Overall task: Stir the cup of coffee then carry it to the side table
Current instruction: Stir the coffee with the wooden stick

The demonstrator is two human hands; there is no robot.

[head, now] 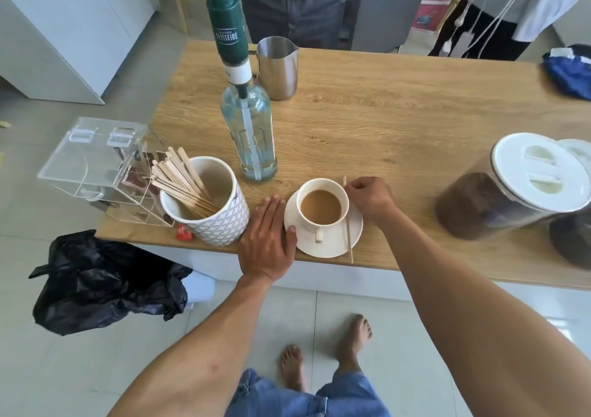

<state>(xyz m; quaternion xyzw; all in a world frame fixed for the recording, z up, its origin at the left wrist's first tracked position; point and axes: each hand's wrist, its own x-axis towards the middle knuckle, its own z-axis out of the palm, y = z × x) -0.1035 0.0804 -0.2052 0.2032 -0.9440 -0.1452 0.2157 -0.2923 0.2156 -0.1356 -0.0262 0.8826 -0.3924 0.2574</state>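
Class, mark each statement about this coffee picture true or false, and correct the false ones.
1. The cup stands on a saucer. True.
2. The stirrer stands in the coffee. False: it lies beside the cup, across the saucer.
3. The right hand pinches the stirrer's far end. True.
4. The left hand grips the cup's handle. False: it lies flat on the table, thumb at the saucer's rim.
5. The patterned mug holds wooden sticks. True.
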